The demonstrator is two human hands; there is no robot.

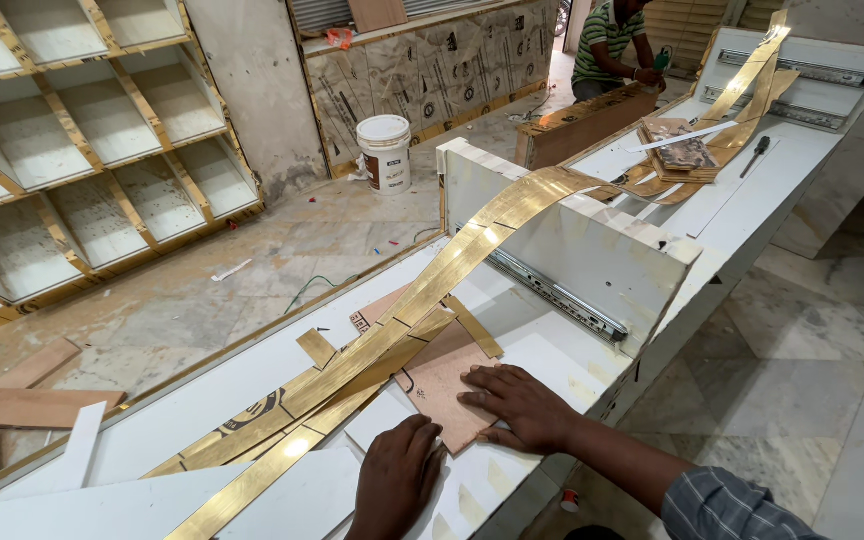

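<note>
Plywood offcut (447, 385), pinkish-brown and flat, lies near the bench's (202, 390) near edge, tucked partly under the long brass-coloured strips (422, 305) that run diagonally away toward the far right. Right hand (522, 408) is spread flat on its right corner, fingers open, pressing rather than gripping. Left hand (397, 478) rests knuckles-up just beside its near-left edge; whether that grip clamps anything, I cannot tell. Right hand sits nearer the offcut's middle.
</note>
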